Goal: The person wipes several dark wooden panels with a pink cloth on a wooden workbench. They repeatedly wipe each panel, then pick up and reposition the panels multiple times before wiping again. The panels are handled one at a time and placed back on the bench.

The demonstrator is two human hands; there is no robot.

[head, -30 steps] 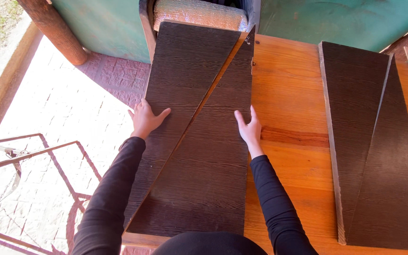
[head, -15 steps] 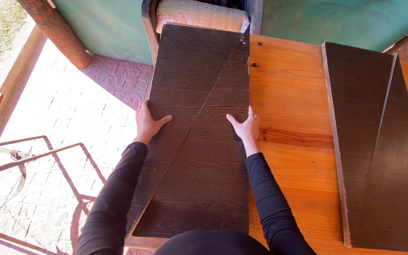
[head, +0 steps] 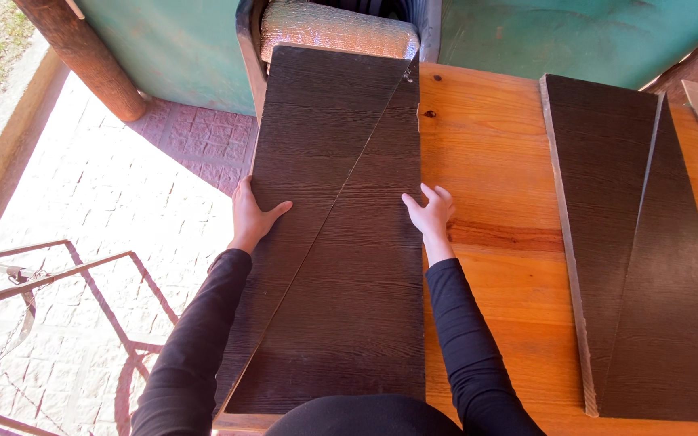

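- 2 dark wedge boards (head: pixel 341 234) lie between the hands, mated along a diagonal seam into 1 rectangle; long axis runs straight away from the body, far end at the padded chair back (head: pixel 337 28).
- Left hand (head: pixel 250 216) on the left long edge, right hand (head: pixel 430 214) on the right long edge, level with each other, so neither is nearer.
- Both hands flat and spread, palms pressing inward on the edges; nothing clasped.
- Forearms nearly parallel, pointing forward, elbows close to the torso.
- Left edge overhangs the orange table (head: pixel 494 161); right edge sits on it.
- Second board pair (head: pixel 640 258) well off to the right, untouched.
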